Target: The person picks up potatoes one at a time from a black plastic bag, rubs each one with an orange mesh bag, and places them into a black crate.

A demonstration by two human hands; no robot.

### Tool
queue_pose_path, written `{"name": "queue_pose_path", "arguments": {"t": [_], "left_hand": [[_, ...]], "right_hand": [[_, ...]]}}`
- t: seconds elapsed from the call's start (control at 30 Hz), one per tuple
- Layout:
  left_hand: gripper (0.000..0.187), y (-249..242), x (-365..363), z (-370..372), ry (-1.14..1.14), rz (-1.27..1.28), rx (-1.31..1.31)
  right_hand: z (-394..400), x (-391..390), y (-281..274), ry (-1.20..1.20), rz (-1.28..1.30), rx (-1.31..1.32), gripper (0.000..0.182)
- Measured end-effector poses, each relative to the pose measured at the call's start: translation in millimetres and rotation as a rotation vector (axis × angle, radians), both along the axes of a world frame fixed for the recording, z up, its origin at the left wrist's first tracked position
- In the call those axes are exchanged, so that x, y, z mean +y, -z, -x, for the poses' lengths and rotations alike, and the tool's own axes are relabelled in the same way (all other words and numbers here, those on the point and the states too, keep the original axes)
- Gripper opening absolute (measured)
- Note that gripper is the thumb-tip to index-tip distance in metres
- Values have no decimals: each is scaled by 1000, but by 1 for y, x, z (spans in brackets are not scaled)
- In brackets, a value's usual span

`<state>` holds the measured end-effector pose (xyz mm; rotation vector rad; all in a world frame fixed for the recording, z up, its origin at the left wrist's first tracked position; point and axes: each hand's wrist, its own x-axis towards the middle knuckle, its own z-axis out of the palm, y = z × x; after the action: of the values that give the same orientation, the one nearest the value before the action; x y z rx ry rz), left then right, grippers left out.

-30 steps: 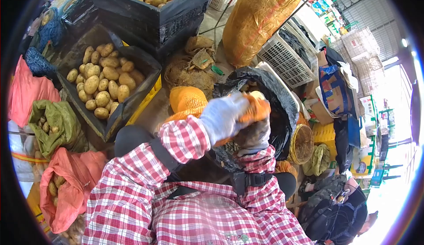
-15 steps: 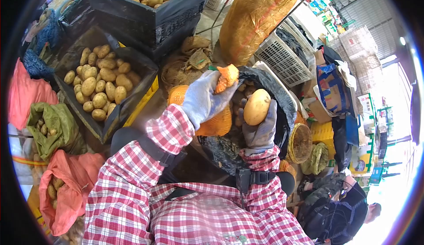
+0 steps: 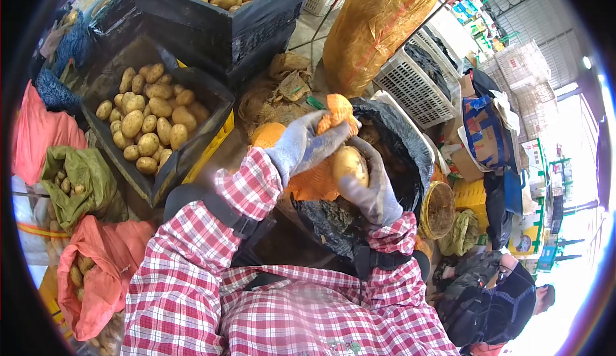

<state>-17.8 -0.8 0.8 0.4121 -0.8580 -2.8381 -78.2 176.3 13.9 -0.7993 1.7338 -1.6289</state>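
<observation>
My left hand, in a grey work glove, is closed round a bunched piece of orange mesh. Just below that mesh, the gloved fingers of my right hand grip a pale potato, turned toward my left hand. Beneath both hands, an orange mesh bag lies against a container lined with black plastic. Darker potatoes show down inside the lining, partly hidden by my right hand.
To the left stands a black-lined yellow crate of potatoes, with a larger black-lined crate behind it. Pink and green sacks sit at the left edge. A wicker basket is at right; a person crouches beyond.
My right hand has brought the potato left and up toward my left hand, tilting it. The orange mesh has shifted slightly right, now close over the potato.
</observation>
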Motion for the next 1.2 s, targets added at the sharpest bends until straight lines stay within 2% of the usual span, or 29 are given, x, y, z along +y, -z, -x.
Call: {"name": "queue_pose_path", "arguments": {"t": [0.07,0.1,0.17,0.23,0.27,0.3,0.33,0.4,0.43,0.47,0.5,0.53,0.57,0.63,0.67,0.73,0.8,0.83,0.93,0.97,1.0,1.03,1.1,1.13,1.17,1.2], "left_hand": [[32,12,2,1,67,572,20],[32,17,1,0,87,545,18],[31,16,-4,-1,120,495,23],[33,13,-4,0,125,405,32],[34,11,-1,0,129,356,38],[37,32,5,3,107,121,193],[38,26,8,5,179,-440,-11],[38,27,32,1,96,736,233],[39,22,33,0,59,783,174],[37,23,31,4,-21,355,131],[36,22,23,12,-100,-72,83],[34,21,18,16,-179,-498,31],[29,20,17,17,-296,-153,102],[26,14,17,17,-356,-74,121],[27,16,20,17,-398,152,126],[32,20,22,19,-568,827,98],[39,19,19,12,-663,1336,19],[36,22,17,15,-660,1227,11],[26,21,12,24,-596,893,27],[23,15,16,25,-538,774,59],[20,10,18,24,-481,655,91],[23,9,20,20,-462,878,79],[29,10,33,5,-405,1321,50],[32,10,37,2,-367,1538,35],[36,13,35,1,-231,1645,54],[37,13,36,-2,-128,1708,77]], "right_hand": [[9,6,1,-129,-141,471,88],[15,8,4,-194,-97,490,101],[11,6,3,-18,-6,339,97],[9,6,-3,177,99,218,91],[8,5,-4,223,253,-33,81],[6,2,-3,265,407,-284,73],[4,-1,-1,303,561,-535,66],[8,-7,5,331,731,-848,53],[10,-6,12,382,719,-877,52],[14,-5,21,433,702,-908,51],[16,-2,27,334,683,-858,48],[17,1,29,340,667,-857,47],[17,2,30,345,652,-856,46],[16,2,30,355,631,-833,44],[15,2,31,383,597,-780,45],[13,0,32,384,564,-748,49],[12,0,30,285,605,-857,54],[11,0,28,209,644,-947,56],[2,-2,23,187,629,-981,61],[4,1,27,99,614,-955,63],[4,1,33,175,517,-789,63],[3,-1,39,244,420,-622,63],[-18,-27,17,476,493,-815,60],[-16,-25,21,490,335,-305,58],[-11,-20,29,483,168,202,57],[4,-14,38,364,378,-219,57]]}}
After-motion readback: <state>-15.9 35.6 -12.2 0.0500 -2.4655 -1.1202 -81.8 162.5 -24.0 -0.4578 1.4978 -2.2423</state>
